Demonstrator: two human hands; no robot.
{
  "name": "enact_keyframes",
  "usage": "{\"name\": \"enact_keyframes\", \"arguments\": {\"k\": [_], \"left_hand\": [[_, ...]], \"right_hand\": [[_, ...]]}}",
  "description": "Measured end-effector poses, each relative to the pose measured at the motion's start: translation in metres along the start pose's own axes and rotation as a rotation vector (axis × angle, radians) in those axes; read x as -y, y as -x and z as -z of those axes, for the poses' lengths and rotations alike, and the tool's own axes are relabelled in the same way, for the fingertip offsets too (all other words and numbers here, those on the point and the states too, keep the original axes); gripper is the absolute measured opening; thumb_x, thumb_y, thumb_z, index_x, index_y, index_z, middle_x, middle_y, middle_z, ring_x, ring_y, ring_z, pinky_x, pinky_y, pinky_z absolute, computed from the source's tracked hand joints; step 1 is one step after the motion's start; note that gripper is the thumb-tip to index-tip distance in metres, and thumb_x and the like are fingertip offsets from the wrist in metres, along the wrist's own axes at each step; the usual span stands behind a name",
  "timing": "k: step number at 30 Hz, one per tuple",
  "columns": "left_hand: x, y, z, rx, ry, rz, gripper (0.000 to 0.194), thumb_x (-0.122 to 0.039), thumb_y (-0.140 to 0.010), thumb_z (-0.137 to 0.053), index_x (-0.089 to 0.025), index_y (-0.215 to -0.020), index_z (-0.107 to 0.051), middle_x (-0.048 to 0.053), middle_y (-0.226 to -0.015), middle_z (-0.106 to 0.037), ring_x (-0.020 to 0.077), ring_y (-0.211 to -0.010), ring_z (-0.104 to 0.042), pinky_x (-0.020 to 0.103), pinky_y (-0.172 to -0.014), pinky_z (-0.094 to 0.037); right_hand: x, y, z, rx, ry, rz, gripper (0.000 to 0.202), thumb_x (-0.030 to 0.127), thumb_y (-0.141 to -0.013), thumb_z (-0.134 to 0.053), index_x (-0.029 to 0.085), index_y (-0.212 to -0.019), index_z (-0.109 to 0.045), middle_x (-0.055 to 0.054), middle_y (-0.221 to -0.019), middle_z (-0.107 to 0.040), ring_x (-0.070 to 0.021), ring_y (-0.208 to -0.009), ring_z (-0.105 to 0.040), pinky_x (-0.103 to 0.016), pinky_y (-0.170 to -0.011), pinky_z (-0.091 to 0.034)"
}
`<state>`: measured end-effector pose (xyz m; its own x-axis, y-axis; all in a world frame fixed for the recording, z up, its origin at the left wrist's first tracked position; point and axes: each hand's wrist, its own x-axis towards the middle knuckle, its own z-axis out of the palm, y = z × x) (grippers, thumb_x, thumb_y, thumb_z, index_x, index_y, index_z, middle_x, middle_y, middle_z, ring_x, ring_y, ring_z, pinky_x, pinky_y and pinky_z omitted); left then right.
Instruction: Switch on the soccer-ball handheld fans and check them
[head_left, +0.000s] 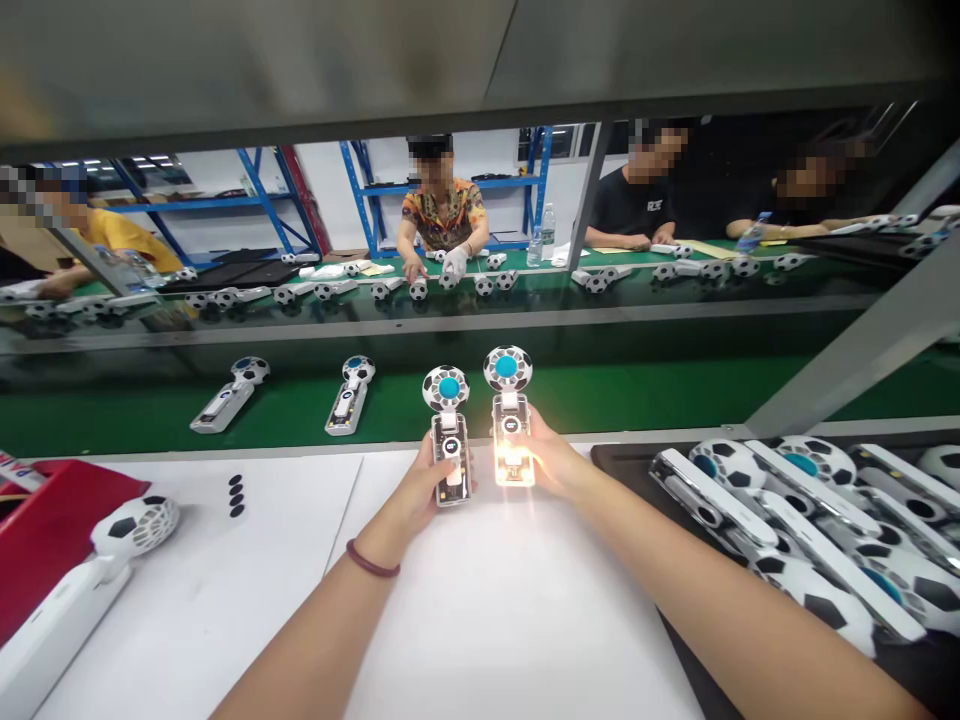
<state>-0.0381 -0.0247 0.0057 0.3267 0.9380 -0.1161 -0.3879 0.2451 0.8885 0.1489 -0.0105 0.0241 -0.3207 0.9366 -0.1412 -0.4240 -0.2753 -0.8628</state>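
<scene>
My left hand point(426, 482) is closed around a handheld fan point(451, 430) with a football-patterned head, a blue centre and a clear-fronted handle. Its thumb lies on the handle front, below a small lit round display. A matching handheld fan point(509, 385) is gripped by my right hand point(551, 458). Bright orange-white light shines from that fan's handle, and its display is lit too. Both fans are upright side by side, a little apart, above the far edge of the white worktop point(480, 620). The fingers behind the handles are mostly hidden.
More fans point(349, 395) lie on the green conveyor belt point(615, 400). A black tray point(622, 470) at right holds several fans. At left are a red bin point(60, 520), a large football-headed fan point(75, 610) and black dots point(236, 495). Co-workers point(442, 215) sit opposite; a metal post point(847, 340) slants at right.
</scene>
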Motion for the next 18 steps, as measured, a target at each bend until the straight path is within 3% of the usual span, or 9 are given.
{"name": "enact_keyframes", "arguments": {"k": [12, 18], "left_hand": [[0.0011, -0.0019, -0.0013, -0.034, 0.018, 0.005, 0.049, -0.023, -0.067, -0.067, -0.024, -0.106, -0.037, 0.000, -0.079, -0.058, 0.0163, -0.062, -0.059, 0.032, -0.059, -0.048], [0.0035, -0.0030, 0.0028, 0.007, 0.013, -0.002, 0.061, -0.022, -0.063, -0.073, -0.025, -0.112, -0.036, 0.001, -0.082, -0.059, 0.0172, -0.067, -0.059, 0.032, -0.063, -0.048]], "right_hand": [[-0.0004, 0.0005, 0.0029, 0.037, -0.003, 0.005, 0.068, 0.023, -0.059, -0.071, 0.031, -0.114, -0.033, 0.002, -0.085, -0.054, -0.0165, -0.073, -0.056, -0.033, -0.069, -0.045], [-0.0007, 0.0025, 0.0024, 0.077, 0.000, 0.006, 0.070, 0.017, -0.058, -0.071, 0.030, -0.116, -0.034, 0.003, -0.084, -0.053, -0.0143, -0.073, -0.054, -0.028, -0.066, -0.044]]}}
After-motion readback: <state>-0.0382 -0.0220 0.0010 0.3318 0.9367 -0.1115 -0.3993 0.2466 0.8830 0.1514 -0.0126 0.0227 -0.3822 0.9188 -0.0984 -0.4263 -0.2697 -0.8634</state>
